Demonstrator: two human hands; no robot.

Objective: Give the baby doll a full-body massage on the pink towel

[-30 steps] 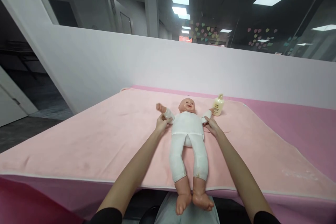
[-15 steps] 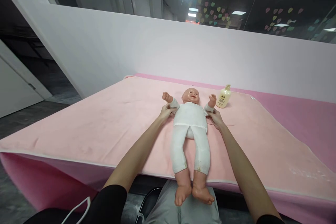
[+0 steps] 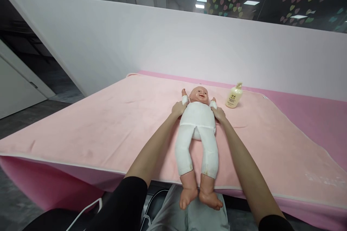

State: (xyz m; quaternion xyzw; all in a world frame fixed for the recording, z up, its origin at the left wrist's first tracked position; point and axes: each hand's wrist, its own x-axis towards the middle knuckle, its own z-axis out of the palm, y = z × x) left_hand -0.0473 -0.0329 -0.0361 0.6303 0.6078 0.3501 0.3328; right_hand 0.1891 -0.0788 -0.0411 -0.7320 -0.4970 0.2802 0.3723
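A baby doll (image 3: pixel 197 115) with a white cloth body lies on its back on a pink blanket (image 3: pixel 108 126). Its bare feet hang over the near edge, above my lap. My left hand (image 3: pixel 179 109) is closed round the doll's arm on the left side of the view. On the other side, my right hand (image 3: pixel 218 114) grips the doll's other arm. Both doll arms point up beside its head, with the small hands showing above my fingers. My fingertips are partly hidden behind the arms.
A pale yellow pump bottle (image 3: pixel 234 95) stands on the blanket to the right of the doll's head. Behind the table rises a white wall (image 3: pixel 173 43) with glass above it. A white cable (image 3: pixel 85 211) hangs at the lower left.
Both my hands have moved up and inward along the doll. The doll's arms, spread outward before, are now drawn close beside its head. The view has tipped slightly.
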